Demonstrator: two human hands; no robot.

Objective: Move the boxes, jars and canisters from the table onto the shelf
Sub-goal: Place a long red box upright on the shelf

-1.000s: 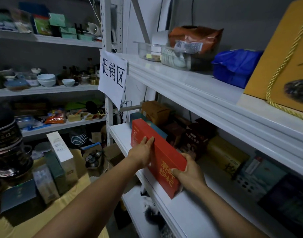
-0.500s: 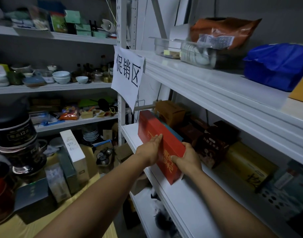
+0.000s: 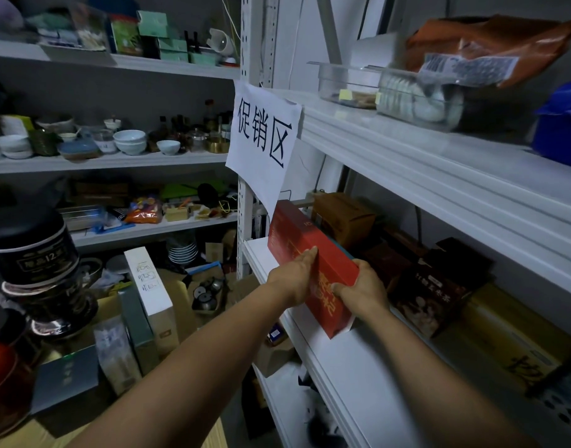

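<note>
- both hands have closed in on each other along the red box point(image 3: 297, 240), and the box has gone further in along the shelf point(image 3: 352, 367), its far end now under the paper sign point(image 3: 264, 140).
- left hand point(image 3: 293, 276) lies flat on the box's front face, fingers straight, pressing and not wrapped round anything.
- right hand point(image 3: 361, 292) grips the near end of the box, thumb on the front face and fingers curled over the top edge.
- the box stands on its long edge on the shelf board, near its front lip. its long axis runs away from the right hand, past the left hand's fingertips, towards the upright post.
- the right hand is the nearer one and holds the end. the left sits at mid-length, so any push inward comes, i judge, from the left palm while the right steers.
- beyond the right hand's knuckles, deeper in, a brown carton point(image 3: 345, 218) and a dark box point(image 3: 429, 299) stand just behind the red box, and a teal edge shows close against its back.
- to the outside of the left forearm, well apart, the table point(image 3: 6, 439) carries a black canister point(image 3: 32, 247) and a tall white box point(image 3: 148, 279) not yet moved.
- more white shelving with bowls fills the dim room beyond.
</note>
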